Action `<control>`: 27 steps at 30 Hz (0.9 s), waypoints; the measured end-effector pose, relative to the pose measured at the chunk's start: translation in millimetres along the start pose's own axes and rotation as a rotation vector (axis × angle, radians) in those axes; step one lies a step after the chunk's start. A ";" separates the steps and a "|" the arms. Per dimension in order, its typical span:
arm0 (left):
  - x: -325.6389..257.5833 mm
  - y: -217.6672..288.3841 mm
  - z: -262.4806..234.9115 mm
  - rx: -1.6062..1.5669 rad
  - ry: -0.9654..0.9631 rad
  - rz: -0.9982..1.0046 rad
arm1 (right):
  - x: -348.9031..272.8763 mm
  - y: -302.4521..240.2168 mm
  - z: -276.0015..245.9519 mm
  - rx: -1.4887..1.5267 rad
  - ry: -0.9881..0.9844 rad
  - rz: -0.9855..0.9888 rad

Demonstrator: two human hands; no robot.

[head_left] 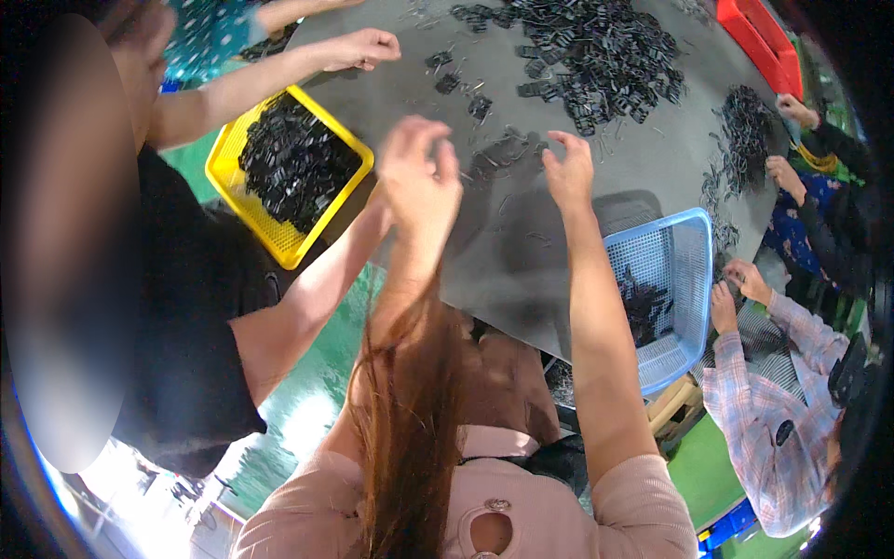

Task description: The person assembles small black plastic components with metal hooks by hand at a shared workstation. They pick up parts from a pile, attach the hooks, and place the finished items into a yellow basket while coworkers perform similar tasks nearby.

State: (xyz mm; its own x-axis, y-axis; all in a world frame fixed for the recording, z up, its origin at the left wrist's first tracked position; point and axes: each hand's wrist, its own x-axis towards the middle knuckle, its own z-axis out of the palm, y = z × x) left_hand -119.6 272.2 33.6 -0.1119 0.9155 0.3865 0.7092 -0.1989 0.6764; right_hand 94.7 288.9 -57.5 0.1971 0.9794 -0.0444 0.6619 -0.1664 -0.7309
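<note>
My left hand [419, 172] is raised over the near part of the grey table [652, 158], fingers curled and blurred; whether it holds a small piece cannot be told. My right hand [568, 168] hovers beside it, fingers bent and apart, with nothing visible in it. Scattered thin metal clips and small black plastic parts [507, 149] lie on the table just beyond both hands. A large heap of black plastic buckles [596, 51] sits farther back. My long hair hangs down in front.
A yellow basket [228, 177] of black parts stands at the left, a blue basket [684, 270] with a few parts at the right, a red tray [759, 37] at the far right. Other people's hands work at the left [358, 47] and right [745, 279].
</note>
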 end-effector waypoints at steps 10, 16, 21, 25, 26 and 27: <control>-30.7 -14.6 137.2 -0.101 -0.536 -0.154 | 71.5 39.4 -37.0 -0.370 0.058 0.522; 4.8 -16.7 176.2 0.109 -0.242 0.195 | 30.9 51.0 -1.7 -0.411 0.203 0.493; -54.6 -12.0 143.8 -0.004 -0.620 0.235 | -23.6 20.4 30.1 -0.268 0.008 0.099; -43.8 -4.1 156.0 -0.148 -0.532 0.126 | -25.1 7.5 -23.6 0.000 -0.405 0.309; -27.9 -6.3 156.8 -0.127 -0.439 0.094 | -11.9 8.8 -27.4 -0.069 -0.274 0.291; -12.3 -9.9 156.5 -0.104 -0.341 0.068 | 6.6 15.1 -29.3 -0.134 -0.142 0.273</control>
State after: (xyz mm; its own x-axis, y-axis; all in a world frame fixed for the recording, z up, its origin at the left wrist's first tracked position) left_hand -16.3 317.6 -76.0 0.1841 0.9594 0.2135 0.6305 -0.2819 0.7232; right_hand 127.3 289.5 -48.9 0.2838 0.9012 -0.3276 0.6897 -0.4292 -0.5832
